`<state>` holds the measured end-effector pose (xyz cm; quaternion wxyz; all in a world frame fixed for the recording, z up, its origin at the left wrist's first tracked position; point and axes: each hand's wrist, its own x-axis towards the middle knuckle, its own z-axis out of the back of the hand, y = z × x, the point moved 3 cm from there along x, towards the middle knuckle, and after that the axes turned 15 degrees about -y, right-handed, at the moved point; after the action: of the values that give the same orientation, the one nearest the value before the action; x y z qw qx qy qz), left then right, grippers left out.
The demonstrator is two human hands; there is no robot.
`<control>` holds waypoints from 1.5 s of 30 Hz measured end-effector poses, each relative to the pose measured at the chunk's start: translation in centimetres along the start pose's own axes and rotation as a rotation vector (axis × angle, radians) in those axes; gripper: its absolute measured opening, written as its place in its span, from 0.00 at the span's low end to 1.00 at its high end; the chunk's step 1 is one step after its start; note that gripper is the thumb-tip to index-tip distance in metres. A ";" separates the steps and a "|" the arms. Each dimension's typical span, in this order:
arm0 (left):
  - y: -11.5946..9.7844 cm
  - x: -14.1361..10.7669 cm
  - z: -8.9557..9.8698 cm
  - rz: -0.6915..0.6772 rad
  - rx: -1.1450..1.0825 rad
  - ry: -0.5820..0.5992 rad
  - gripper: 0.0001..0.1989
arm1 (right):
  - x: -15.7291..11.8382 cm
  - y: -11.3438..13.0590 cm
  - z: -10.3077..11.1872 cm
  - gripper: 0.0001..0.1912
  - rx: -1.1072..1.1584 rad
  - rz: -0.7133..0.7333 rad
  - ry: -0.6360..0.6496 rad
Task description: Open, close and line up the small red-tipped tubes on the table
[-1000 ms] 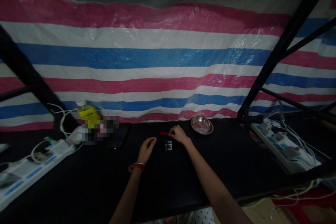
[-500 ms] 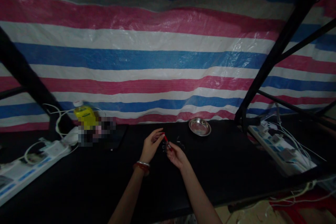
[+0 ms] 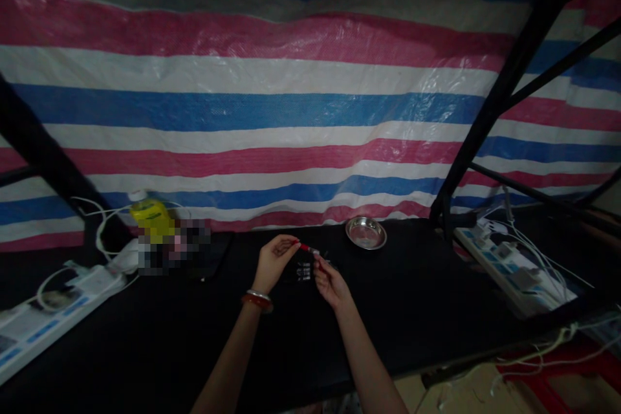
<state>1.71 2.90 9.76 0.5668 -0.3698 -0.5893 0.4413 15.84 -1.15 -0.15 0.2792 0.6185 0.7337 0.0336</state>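
A slim red stick with a pale or silvery section (image 3: 306,248) lies between my hands, above the black table. My left hand (image 3: 274,261), with a silver bangle and a reddish-brown bangle on its wrist, pinches the red end. At the other end, the fingertips of my right hand (image 3: 332,285) are closed on the stick. Its exact kind is too small and dark to make out. Just below it on the table are several small shiny pieces (image 3: 303,271). To the upper right stands a shallow round metal dish (image 3: 366,233).
On the left are a white power strip (image 3: 58,310) with cables and a yellow bottle (image 3: 152,218) beside a blurred-out patch. Another power strip (image 3: 514,272) with cables lies at right. Black frame posts (image 3: 485,123) flank the table (image 3: 417,323); a striped tarp (image 3: 272,110) hangs behind.
The stick has turned from steeply slanted to nearly level. My right hand has shifted slightly right, uncovering the small shiny pieces. The whole view has shifted slightly.
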 end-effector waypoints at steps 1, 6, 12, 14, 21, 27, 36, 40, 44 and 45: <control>0.4 0.2 0.2 0.006 -0.012 -0.016 0.14 | 0.1 0.3 0.2 0.05 0.018 0.026 -0.006; 4.4 1.4 1.1 0.067 0.022 -0.031 0.16 | 0.2 1.9 1.1 0.11 0.120 0.145 -0.026; 8.7 1.8 1.8 0.058 0.100 -0.071 0.17 | 0.2 3.0 1.7 0.11 0.038 0.268 -0.063; 9.3 1.7 1.8 0.044 0.128 -0.056 0.17 | 0.2 2.9 1.8 0.10 -0.059 0.341 -0.099; 10.6 1.3 2.2 0.064 0.188 -0.019 0.15 | -0.1 3.4 3.1 0.17 -0.611 0.807 -0.393; 10.7 0.8 2.2 0.021 0.221 0.047 0.13 | -1.2 3.3 2.8 0.14 -1.236 1.123 -0.456; 11.0 0.5 2.4 -0.023 0.247 0.065 0.12 | -1.7 2.7 2.0 0.12 -1.706 1.129 -0.530; 11.2 0.6 2.4 -0.028 0.258 0.077 0.12 | -1.7 2.3 1.7 0.14 -1.766 1.199 -0.479; 10.9 0.6 2.4 -0.022 0.259 0.090 0.12 | -1.7 2.0 1.5 0.18 -1.807 1.250 -0.411; 10.9 0.6 2.5 -0.022 0.261 0.088 0.12 | -1.7 2.0 1.4 0.18 -1.811 1.251 -0.395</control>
<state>-1.48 6.85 -0.19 0.6400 -0.3056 -0.5055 0.4914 18.39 -2.69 0.05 0.6721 0.4417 -0.0589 0.5914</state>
